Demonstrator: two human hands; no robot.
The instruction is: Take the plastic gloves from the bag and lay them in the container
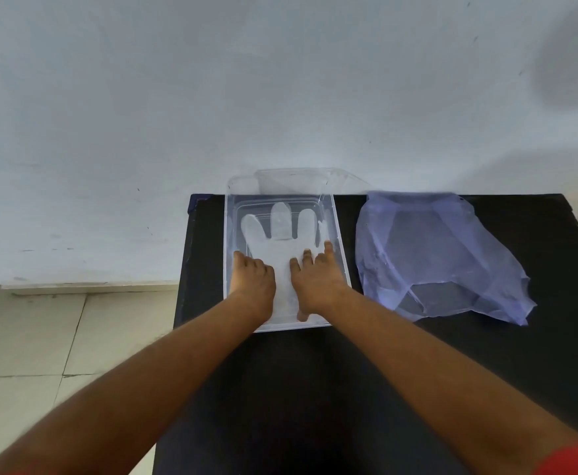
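A clear plastic container [230,214] stands on the black table, its hinged lid folded back against the wall. Inside it lies a translucent plastic glove [277,231], flat, fingers pointing away from me. My left hand [253,282] rests palm down on the glove's lower left part, fingers curled slightly. My right hand [316,279] presses flat on its lower right part with fingers spread. Neither hand grips anything. To the right of the container lies the pale blue-violet plastic bag [438,255], crumpled and open; whether it holds more gloves I cannot tell.
The black table [400,354] reaches the white wall at the back. Its left edge drops to a tiled floor [41,337]. A red sleeve edge [575,461] shows at the bottom right corner.
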